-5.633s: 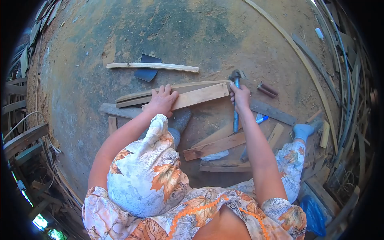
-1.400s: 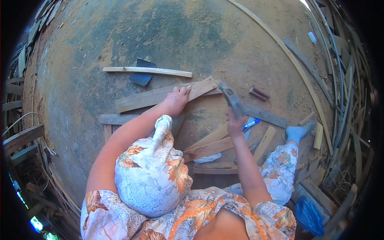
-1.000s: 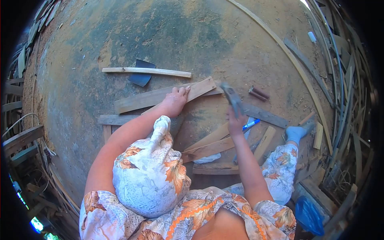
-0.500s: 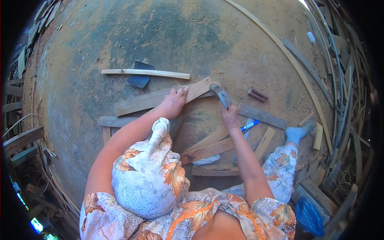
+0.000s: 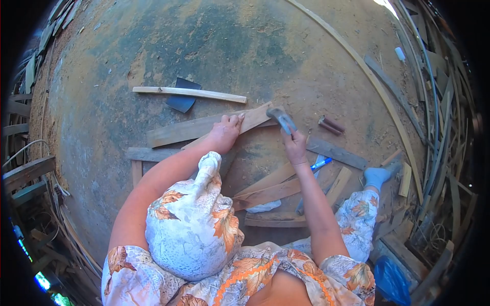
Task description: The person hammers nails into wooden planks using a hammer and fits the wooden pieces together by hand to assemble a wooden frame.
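Note:
My right hand is closed around a claw hammer. The hammer's head is over the right end of a short wooden board, and I cannot tell whether they touch. My left hand grips this board, its curled fingers pressing on the top, left of the hammer. The board lies slanted across a second, wider board on the ground. Below them, a greyish plank shows partly, the rest hidden by my left arm and knee.
A thin strip of wood rests on a dark flat piece ahead. Brown cylinders lie right of the hammer, with a blue pen-like object nearer my forearm. Wood offcuts and a blue plastic bag are close to my body.
The whole view has shifted slightly. My left hand keeps its grip on the board, and the hammer in my right hand stays by the board's right end.

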{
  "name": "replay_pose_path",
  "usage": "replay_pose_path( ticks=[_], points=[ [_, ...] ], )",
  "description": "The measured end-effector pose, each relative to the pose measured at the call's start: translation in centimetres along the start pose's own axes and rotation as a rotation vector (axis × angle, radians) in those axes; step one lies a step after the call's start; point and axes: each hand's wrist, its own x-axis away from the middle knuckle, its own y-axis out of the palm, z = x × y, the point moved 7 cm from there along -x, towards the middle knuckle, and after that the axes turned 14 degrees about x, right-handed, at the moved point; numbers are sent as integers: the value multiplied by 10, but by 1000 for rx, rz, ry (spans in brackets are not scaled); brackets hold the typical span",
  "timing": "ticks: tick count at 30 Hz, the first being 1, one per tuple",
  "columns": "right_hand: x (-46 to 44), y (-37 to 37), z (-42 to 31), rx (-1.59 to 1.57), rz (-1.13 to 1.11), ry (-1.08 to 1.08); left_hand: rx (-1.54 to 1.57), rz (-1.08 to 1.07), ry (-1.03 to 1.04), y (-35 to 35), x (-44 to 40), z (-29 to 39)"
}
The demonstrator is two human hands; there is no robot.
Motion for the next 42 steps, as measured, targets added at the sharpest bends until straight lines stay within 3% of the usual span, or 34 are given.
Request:
replay_pose_path(
  ticks=[6, 10, 11, 12, 19, 22, 24, 27, 28, 29, 31, 36, 38, 42],
  points=[
    [29, -46, -78, -258, 104, -115, 53, -19, 3, 2, 3, -1],
    [29, -36, -45, -216, 171, -196, 57, -20, 3, 2, 4, 0],
    [16, -8, 8, -151, 79, -59, 59, -19, 11, 3, 4, 3],
    [4, 3, 13, -87, -10, 71, 54, -30, -3, 3, 4, 5],
    [10, -37, -69, -282, 37, 116, 36, -28, -12, 6, 4, -1],
    [18, -56, -96, -370, 87, 28, 28, -24, -23, 6, 3, -2],
    [24, -64, -104, -329, 136, -189, 27, -35, -30, 6, 3, -1],
    [24, -32, -41, -51, 186, -211, 29, -54, -39, 2, 4, -2],
    [9, -17, -23, 163, 72, -106, 34, -67, -39, 3, 3, 0],
    [6, -16, -17, 164, 77, -105, 33, -67, -35, 6, 3, 1],
    [-9, -5, -15, 126, 41, 33, -7, -28, -4, 3, 3, -1],
    [10, -39, -64, -190, 35, 26, 42, -52, -31, 2, 5, 0],
    [21, -58, -96, -279, 174, -119, 44, -48, -30, 2, 6, -1],
    [23, -32, -41, -287, 279, -157, 27, -34, -32, 1, 5, -2]
  ],
)
